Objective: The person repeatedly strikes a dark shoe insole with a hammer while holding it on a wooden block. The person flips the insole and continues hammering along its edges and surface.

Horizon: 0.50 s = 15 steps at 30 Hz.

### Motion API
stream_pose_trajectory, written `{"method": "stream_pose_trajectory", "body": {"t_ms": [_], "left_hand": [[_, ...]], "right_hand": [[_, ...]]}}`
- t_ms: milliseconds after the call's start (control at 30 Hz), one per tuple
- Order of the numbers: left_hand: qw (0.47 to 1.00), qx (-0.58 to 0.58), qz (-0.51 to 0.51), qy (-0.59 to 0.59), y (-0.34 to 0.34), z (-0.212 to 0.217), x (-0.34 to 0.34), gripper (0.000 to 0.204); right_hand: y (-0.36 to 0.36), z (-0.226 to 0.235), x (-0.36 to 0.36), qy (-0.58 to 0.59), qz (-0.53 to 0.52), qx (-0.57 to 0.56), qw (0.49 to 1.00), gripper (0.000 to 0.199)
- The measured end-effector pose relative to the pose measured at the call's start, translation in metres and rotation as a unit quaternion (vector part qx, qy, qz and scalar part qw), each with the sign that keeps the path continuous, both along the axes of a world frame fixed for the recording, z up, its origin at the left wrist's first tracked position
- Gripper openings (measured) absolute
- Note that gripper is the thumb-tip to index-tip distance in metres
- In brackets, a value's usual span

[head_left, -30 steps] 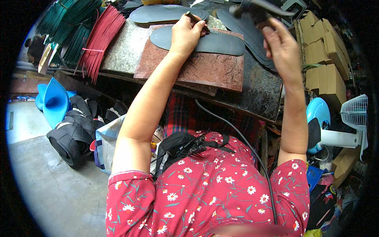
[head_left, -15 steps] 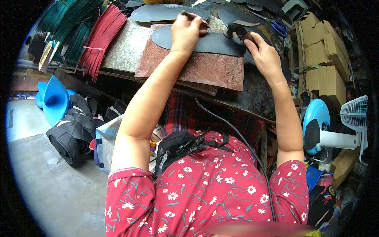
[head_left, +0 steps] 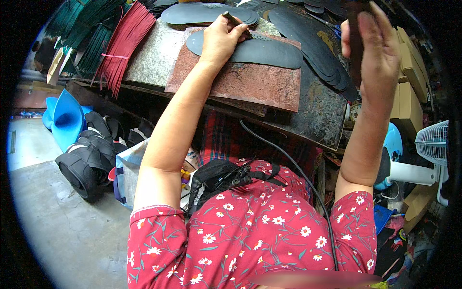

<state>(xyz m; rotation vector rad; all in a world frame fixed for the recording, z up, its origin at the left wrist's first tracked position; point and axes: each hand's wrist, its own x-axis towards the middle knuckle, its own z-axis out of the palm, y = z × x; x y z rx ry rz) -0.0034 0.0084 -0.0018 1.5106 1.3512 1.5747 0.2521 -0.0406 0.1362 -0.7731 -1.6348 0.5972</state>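
The left hand (head_left: pixel 222 36) is closed around a small dark tool (head_left: pixel 234 19), its tip set on the black sole blank (head_left: pixel 250 48) that lies flat under the palm on a reddish stone slab (head_left: pixel 240 82). The right hand (head_left: pixel 373 45) is raised well above and to the right, fingers wrapped around a dark handle (head_left: pixel 355 43) whose head is cut off by the upper rim. The sole blank looks thin, light and flexible, probably rubber, so it would likely flop if lifted by 1 end; pressing it flat near the working point, as the left hand does, seems the sound grip. The slab beneath is stiff and heavy and gives a firm backing. Just beyond the left hand lies another stack of dark soles (head_left: pixel 207 12), and to its right more curved sole pieces (head_left: pixel 313 48) fan across the dark table (head_left: pixel 317 115). Far to its left hang bundles of red strips (head_left: pixel 122 43) and green strips (head_left: pixel 89 29). The slab's near edge sits close to the table's edge, leaving little spare room toward the body; the space above the slab is open.
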Motion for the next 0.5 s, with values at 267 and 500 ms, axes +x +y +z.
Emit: {"method": "stream_pose_trajectory", "body": {"t_ms": [267,500], "left_hand": [[0.912,0.129,0.080,0.380,-0.011,0.016,0.023,0.021],[0.988,-0.043,-0.042,-0.144,0.000,0.004,0.011,0.016]], "right_hand": [[0.010,-0.049,-0.021,-0.201,-0.075,-0.212,0.953,0.036],[0.029,-0.087,0.023,-0.291,-0.144,-0.157,0.933,0.041]]}}
